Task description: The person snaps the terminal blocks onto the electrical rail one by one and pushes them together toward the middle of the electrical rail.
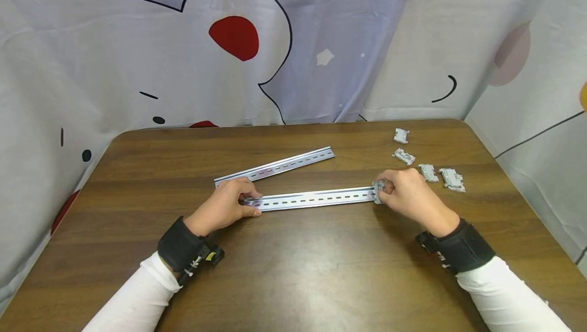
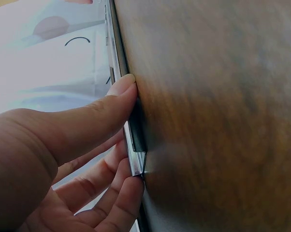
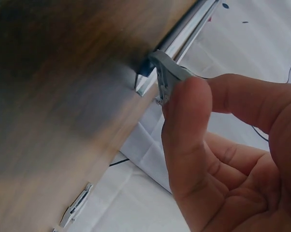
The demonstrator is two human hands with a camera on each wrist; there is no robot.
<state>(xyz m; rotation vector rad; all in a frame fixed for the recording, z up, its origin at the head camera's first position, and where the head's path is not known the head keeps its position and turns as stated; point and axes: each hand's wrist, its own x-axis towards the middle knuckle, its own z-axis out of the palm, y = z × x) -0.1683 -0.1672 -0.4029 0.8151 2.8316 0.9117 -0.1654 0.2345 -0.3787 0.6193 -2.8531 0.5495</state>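
A slotted metal DIN rail [image 1: 316, 198] lies across the middle of the wooden table. At its left end my left hand [image 1: 229, 200] grips it, thumb along the near edge and fingers on the far side. My right hand [image 1: 410, 197] pinches a grey terminal block [image 1: 378, 191] between thumb and fingers at the rail's right end. In the right wrist view the terminal block [image 3: 167, 75] stands across the rail [image 3: 181, 38], close to its end, with part of it hidden by the fingers.
A second slotted rail [image 1: 279, 165] lies at a slant behind the first, its left end near my left hand. Several loose grey terminal blocks [image 1: 428, 172] lie at the back right, beyond my right hand. A patterned curtain [image 1: 321, 42] hangs behind the table [image 1: 302, 271].
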